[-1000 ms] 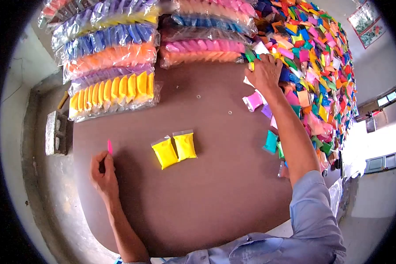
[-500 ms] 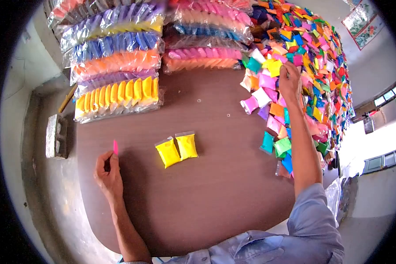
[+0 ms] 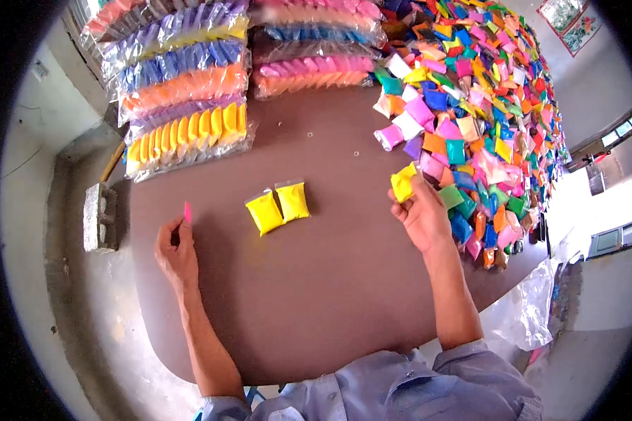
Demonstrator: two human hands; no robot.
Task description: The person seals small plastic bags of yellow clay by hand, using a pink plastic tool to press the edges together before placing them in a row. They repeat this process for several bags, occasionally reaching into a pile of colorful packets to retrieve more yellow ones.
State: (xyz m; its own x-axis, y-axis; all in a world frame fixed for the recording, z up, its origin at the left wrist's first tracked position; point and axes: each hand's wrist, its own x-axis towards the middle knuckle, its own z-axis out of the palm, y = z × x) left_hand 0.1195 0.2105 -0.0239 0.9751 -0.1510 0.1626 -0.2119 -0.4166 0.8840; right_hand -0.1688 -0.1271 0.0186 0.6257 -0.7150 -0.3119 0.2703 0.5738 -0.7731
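Two small yellow packets (image 3: 277, 209) lie side by side on the brown table (image 3: 316, 302), their clear top edges pointing away from me. My right hand (image 3: 426, 216) is closed on another yellow packet (image 3: 404, 183), held between thumb and fingers just left of the pile. On the left side of the table, my left hand (image 3: 178, 251) pinches a thin pink strip (image 3: 187, 212) that sticks up from the fingertips; what it is exactly, I cannot make out.
A large heap of multicoloured packets (image 3: 463, 126) covers the table's right side. Clear bags of packets sorted by colour, including a yellow-orange bag (image 3: 189, 140), are stacked at the back left and centre. A concrete block (image 3: 100, 217) stands on the floor at left.
My right hand has come back from the heap toward me and left, bringing a yellow packet with it. My left hand still pinches the pink strip. The camera view has shifted slightly.
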